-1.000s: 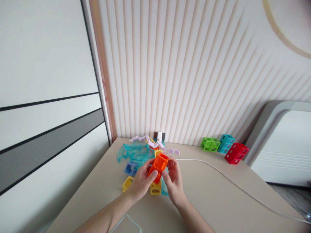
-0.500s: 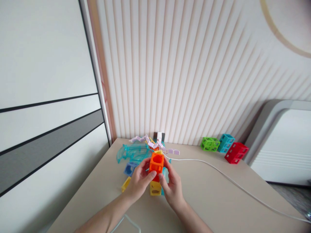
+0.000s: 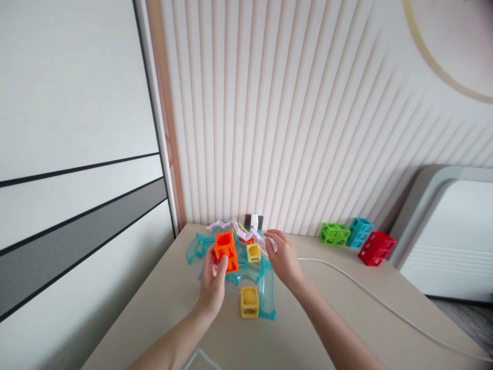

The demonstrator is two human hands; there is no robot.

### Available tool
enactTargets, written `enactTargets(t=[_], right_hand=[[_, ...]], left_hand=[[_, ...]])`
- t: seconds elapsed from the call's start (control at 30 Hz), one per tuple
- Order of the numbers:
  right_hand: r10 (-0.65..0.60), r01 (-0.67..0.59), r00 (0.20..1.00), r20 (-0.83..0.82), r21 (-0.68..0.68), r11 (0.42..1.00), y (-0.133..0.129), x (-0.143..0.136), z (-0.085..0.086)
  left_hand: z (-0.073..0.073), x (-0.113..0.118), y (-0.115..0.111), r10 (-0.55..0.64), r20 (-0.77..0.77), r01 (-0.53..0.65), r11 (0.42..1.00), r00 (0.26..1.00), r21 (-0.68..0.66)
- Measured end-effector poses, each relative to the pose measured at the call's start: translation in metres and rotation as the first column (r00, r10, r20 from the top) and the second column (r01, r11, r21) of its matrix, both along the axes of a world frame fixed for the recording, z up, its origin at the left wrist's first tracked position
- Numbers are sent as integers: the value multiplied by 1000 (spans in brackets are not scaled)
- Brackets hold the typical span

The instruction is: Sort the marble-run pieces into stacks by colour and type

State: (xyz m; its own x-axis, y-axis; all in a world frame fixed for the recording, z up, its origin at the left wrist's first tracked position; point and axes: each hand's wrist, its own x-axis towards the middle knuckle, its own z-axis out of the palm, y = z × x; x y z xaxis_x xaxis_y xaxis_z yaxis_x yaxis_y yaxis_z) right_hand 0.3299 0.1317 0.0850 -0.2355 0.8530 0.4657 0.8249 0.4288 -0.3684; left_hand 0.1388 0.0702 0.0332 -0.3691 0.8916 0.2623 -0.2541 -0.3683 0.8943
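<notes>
My left hand [image 3: 213, 282] grips an orange hollow-sided toy block [image 3: 226, 252], two cubes tall, with a round hole in its top. It is held tilted above the table. My right hand [image 3: 284, 256] is over the right end of a pale purple zigzag strip [image 3: 246, 234], with thumb and fingers apart; whether they touch the strip is unclear. Between the hands sits a yellow cube [image 3: 253, 253] among translucent teal track pieces [image 3: 246, 275]. Nearer to me, another yellow cube [image 3: 249, 302] stands beside a straight teal track [image 3: 267, 293].
Green [image 3: 334, 234], blue [image 3: 359, 232] and red [image 3: 376, 248] blocks stand at the back right. A white cable [image 3: 370, 282] crosses the table's right side. The ribbed wall [image 3: 246, 113] borders the back, and a white panel [image 3: 77, 246] the left.
My right hand has let go of the orange block and moved right and back, to the purple strip. My left hand has carried the block to the left, uncovering the teal tracks and a yellow cube.
</notes>
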Motion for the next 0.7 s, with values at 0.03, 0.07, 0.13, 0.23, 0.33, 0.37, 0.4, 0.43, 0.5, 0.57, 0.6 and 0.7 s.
enactTargets(t=[0.03, 0.07, 0.13, 0.23, 0.33, 0.37, 0.4, 0.43, 0.5, 0.57, 0.6, 0.7], right_hand=[[19, -18, 998, 56, -21, 1000, 13, 1, 9], [48, -42, 992, 119, -47, 998, 25, 0, 18], [111, -88, 966, 236, -103, 991, 46, -8, 29], [188, -113, 899, 397, -205, 972, 69, -28, 35], [217, -63, 826, 520, -297, 953, 81, -46, 32], [220, -38, 805, 551, -321, 946, 83, -50, 31], [221, -14, 786, 577, -340, 940, 85, -53, 30], [220, 7, 770, 598, -354, 935, 85, -54, 29], [219, 36, 748, 626, -367, 929, 86, -55, 29], [223, 47, 736, 639, -377, 925, 86, -53, 29], [230, 47, 732, 641, -385, 922, 87, -53, 30], [279, 30, 725, 630, -434, 900, 92, -51, 33]], left_hand=[[-2, -1, 2, 5, 18, -5, 1000, 1000, -12], [-4, -1, 4, 7, 33, -6, 1000, 999, -24], [-7, -2, 7, 10, 48, -8, 999, 999, -46], [-8, -4, 10, 46, 61, -41, 996, 997, -76], [-7, -6, 11, 89, 61, -85, 995, 994, -58], [-7, -7, 11, 99, 57, -97, 994, 993, -46], [-6, -7, 11, 109, 53, -107, 994, 993, -36], [-5, -7, 11, 117, 50, -116, 993, 992, -31], [-3, -7, 11, 124, 45, -123, 992, 991, -24], [-2, -6, 10, 127, 35, -126, 992, 991, -17], [-2, -6, 9, 132, 29, -132, 991, 991, -15], [-3, -6, 7, 143, -5, -143, 990, 990, -11]])
